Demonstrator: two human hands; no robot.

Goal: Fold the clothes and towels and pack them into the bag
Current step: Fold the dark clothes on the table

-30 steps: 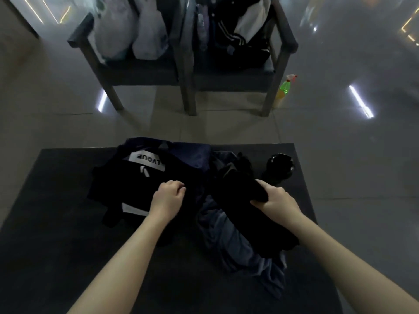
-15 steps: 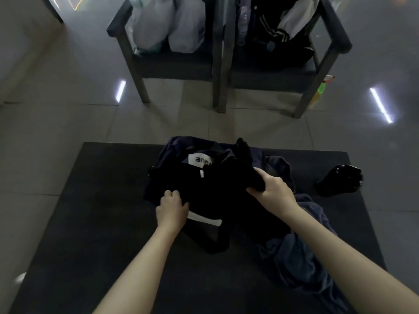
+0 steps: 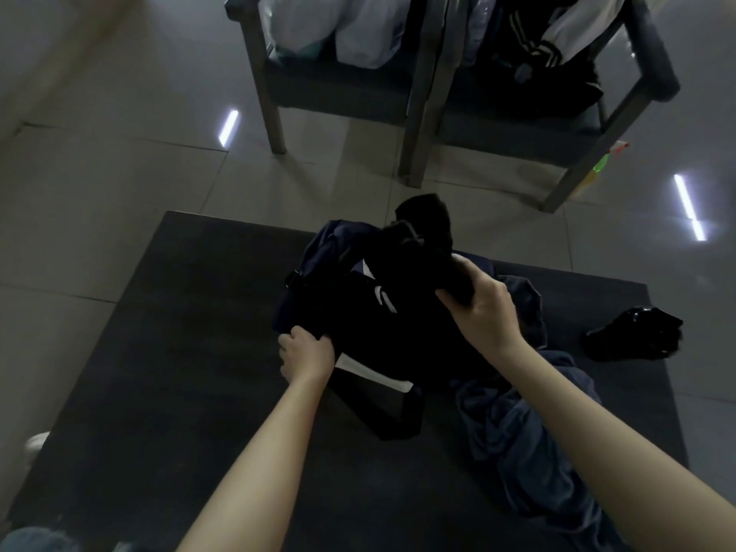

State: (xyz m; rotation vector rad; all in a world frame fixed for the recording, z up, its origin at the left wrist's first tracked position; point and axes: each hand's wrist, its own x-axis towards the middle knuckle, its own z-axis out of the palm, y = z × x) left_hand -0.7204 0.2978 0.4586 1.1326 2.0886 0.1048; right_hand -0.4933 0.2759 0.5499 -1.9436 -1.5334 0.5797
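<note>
Right hand point(image 3: 484, 312) grips crumpled garment point(image 3: 422, 249); left hand point(image 3: 308, 352), bag point(image 3: 382, 336).

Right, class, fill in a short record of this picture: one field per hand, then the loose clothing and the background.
left hand: grips the near-left edge of the black bag
right hand: holds a black garment over the bag
loose clothing: blue-grey garment crumpled on the dark table, right of the bag
background: two chairs holding white sacks and a jacket

On a dark table point(image 3: 159, 352), left hand point(image 3: 306, 354) grips a black bag point(image 3: 382, 332); right hand point(image 3: 480, 308) holds a black garment point(image 3: 426, 249) over it
</note>
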